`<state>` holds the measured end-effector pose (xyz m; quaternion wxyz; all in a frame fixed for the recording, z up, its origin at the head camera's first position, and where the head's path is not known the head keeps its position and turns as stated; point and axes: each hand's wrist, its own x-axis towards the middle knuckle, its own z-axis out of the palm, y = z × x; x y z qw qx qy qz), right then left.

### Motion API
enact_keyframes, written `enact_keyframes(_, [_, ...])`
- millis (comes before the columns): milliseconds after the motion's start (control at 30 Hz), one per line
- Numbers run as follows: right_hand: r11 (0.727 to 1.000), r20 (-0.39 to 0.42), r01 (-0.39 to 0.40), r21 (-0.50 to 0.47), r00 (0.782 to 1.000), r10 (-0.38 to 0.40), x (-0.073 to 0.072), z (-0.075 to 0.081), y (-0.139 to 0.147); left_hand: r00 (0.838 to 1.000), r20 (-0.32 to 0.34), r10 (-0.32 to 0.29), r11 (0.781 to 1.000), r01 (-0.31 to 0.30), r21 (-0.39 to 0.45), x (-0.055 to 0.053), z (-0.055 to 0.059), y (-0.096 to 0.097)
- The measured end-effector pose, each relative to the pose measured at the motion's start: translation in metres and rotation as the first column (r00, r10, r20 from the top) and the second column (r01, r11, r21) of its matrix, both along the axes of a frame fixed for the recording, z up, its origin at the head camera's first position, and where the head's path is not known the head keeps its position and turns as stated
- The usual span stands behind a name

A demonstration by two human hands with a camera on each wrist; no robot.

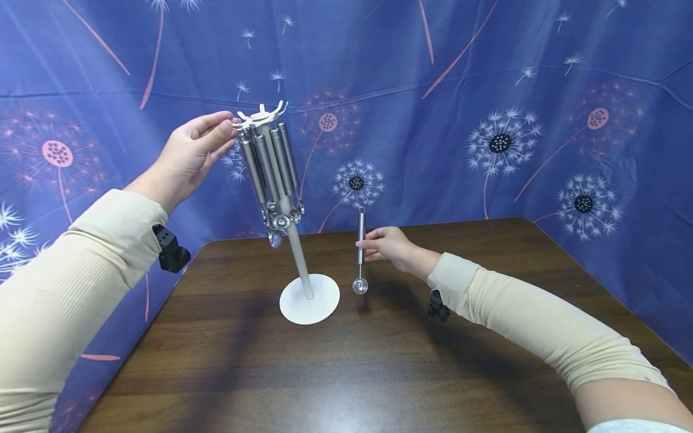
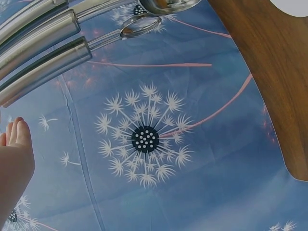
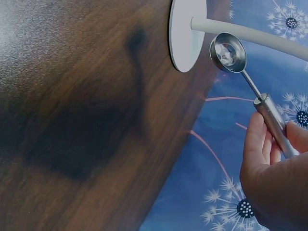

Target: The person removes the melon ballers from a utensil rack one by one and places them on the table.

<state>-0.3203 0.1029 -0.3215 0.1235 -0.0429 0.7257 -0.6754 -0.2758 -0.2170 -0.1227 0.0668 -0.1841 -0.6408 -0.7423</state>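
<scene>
A white stand [image 1: 295, 246] with a round base and a crown of hooks stands left of centre on the table. Several steel-handled tools [image 1: 265, 162] hang from it, small round scoops and loops at their lower ends; the left wrist view shows some of these handles [image 2: 43, 57] close up. My left hand [image 1: 189, 150] pinches a hook at the crown's left side between thumb and fingers. To the right of the stand, my right hand [image 1: 391, 246] grips a melon baller [image 1: 360, 240] by its steel handle, upright with its round scoop [image 3: 228, 54] downward above the table.
The brown wooden table [image 1: 346, 367] reaches back to a blue curtain [image 1: 411, 150] printed with dandelions. The stand's white base [image 1: 292, 307] lies flat on the tabletop, close to the melon baller. A black camera is strapped to each wrist.
</scene>
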Motion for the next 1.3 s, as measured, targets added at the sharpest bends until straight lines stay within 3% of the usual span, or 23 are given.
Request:
enact_keyframes(633, [1.000, 0.023, 0.005, -0.020, 1.000, -0.005, -0.002, -0.015, -0.002, 0.995, 0.051, -0.087, 0.996, 0.086, 0.024, -0.007, 0.006, -0.003])
enact_keyframes(900, [1.000, 0.045, 0.010, -0.012, 0.999, -0.009, 0.000, -0.022, -0.004, 0.991, 0.059, -0.117, 0.993, 0.118, -0.008, -0.012, 0.008, -0.007])
enact_keyframes(1033, [1.000, 0.056, 0.005, -0.006, 0.998, -0.005, 0.003, -0.026, -0.006, 0.982, 0.077, -0.170, 0.985, 0.172, -0.026, -0.015, 0.010, -0.012])
enact_keyframes(1167, [1.000, 0.067, 0.003, 0.002, 0.998, -0.003, 0.005, -0.030, -0.006, 0.963, 0.120, -0.242, 0.969, 0.246, -0.019, -0.018, 0.013, -0.016])
enact_keyframes(1300, [1.000, 0.076, 0.000, 0.000, 0.997, 0.000, 0.005, -0.034, -0.006, 0.953, 0.147, -0.264, 0.964, 0.267, 0.003, -0.020, 0.014, -0.018])
